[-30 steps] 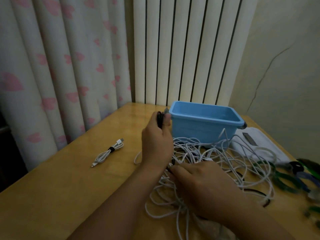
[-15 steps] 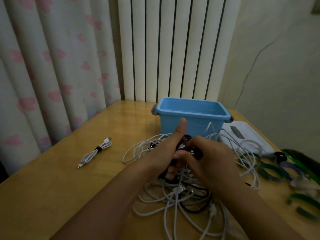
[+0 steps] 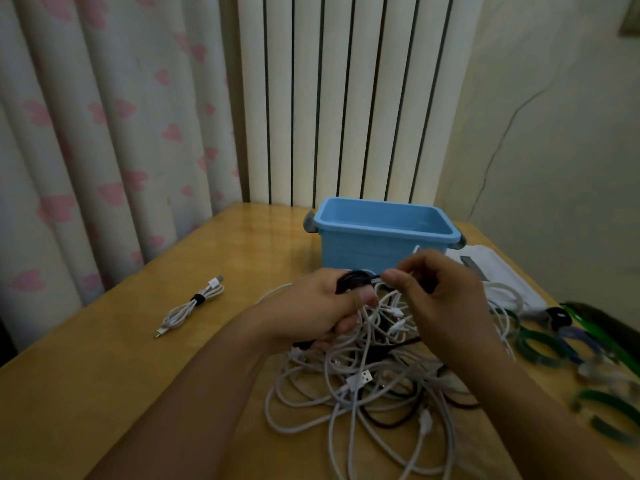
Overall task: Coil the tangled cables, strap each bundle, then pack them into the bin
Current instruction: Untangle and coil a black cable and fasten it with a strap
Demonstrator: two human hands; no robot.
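Observation:
A tangled heap of white and black cables (image 3: 374, 386) lies on the wooden table (image 3: 86, 382) in front of me. My left hand (image 3: 322, 310) grips a small coil of black cable (image 3: 353, 280) above the heap. My right hand (image 3: 440, 303) pinches the same black cable just right of the coil. A blue plastic bin (image 3: 381, 237) stands behind the heap, and nothing shows inside it. One white cable bundle (image 3: 192, 308), bound with a black strap, lies apart at the left.
Green, blue and black straps (image 3: 568, 344) lie scattered along the table's right edge. A white cloth (image 3: 498, 271) sits right of the bin. Curtains hang behind the table on the left, vertical blinds behind the bin, and a wall rises at the right.
My left hand came down from near the bin's rim with the black cable. My right hand rose off the heap and now pinches that cable beside the coil.

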